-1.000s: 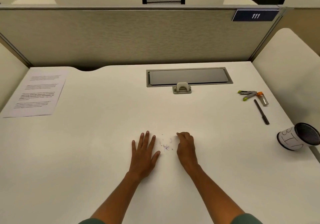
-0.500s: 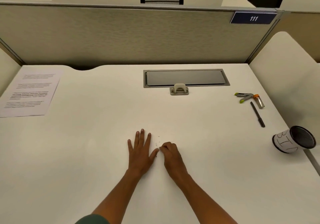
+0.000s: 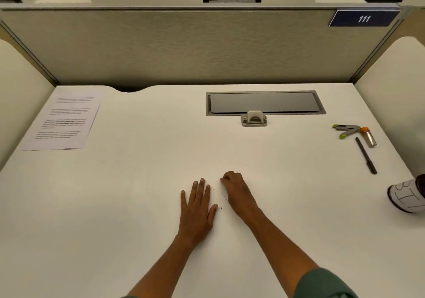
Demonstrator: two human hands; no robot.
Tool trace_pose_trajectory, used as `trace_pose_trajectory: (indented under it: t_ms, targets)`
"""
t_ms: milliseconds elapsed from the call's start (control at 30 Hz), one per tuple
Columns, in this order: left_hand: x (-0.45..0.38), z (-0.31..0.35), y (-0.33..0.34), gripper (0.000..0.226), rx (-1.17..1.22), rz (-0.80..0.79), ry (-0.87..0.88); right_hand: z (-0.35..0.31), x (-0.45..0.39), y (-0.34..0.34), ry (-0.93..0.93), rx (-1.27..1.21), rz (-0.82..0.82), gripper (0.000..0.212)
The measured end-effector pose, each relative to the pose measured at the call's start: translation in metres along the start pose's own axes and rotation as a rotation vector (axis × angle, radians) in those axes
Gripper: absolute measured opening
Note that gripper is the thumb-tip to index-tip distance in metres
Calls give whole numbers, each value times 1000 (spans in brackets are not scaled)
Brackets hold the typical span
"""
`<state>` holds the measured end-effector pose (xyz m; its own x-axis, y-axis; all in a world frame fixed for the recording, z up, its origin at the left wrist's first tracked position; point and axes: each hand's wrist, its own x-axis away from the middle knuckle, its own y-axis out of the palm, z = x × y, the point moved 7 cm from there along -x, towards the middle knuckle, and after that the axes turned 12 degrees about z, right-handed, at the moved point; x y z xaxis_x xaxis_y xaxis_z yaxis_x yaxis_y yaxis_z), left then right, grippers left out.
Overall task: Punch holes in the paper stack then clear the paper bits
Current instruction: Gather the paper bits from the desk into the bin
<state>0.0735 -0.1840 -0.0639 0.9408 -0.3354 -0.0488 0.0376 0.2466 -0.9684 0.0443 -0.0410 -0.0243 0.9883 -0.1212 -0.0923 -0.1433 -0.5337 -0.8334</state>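
Between both hands, paper bits (image 3: pixel 222 198)

Tabletop (image 3: pixel 142 205): plain off-white. Paper stack (image 3: pixel 62 122): white with lines of black print. Paper bits (image 3: pixel 224 197): tiny dark specks. Hole punch (image 3: pixel 254 118): beige on a grey base. Recessed panel (image 3: pixel 264 102): grey. Stapler (image 3: pixel 346 130): grey with lime-green tips. Vial (image 3: pixel 368 136): clear, orange cap. Pen (image 3: pixel 366 155): black. Cup (image 3: pixel 407 195): white with black hand lettering. Partition (image 3: pixel 184 44): beige weave. Plate (image 3: pixel 363 18): navy, white "111". Sleeve (image 3: pixel 326 285): green.
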Motion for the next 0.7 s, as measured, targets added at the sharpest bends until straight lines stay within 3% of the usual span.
trace_pose_trajectory:
  t_ms: [233, 400, 533, 700]
  targets:
    - [-5, 5, 3, 65, 5, -4, 35, 6, 37, -1, -35, 9, 91, 14]
    - [-5, 20, 8, 65, 28, -21, 95, 27, 57, -8, 141, -132, 92, 17]
    - [4, 40, 14, 65, 31, -26, 168, 55, 68, -31, 374, -191, 228, 26]
    - [6, 60, 22, 65, 34, -58, 222, 64, 78, -49, 287, -36, 300, 44]
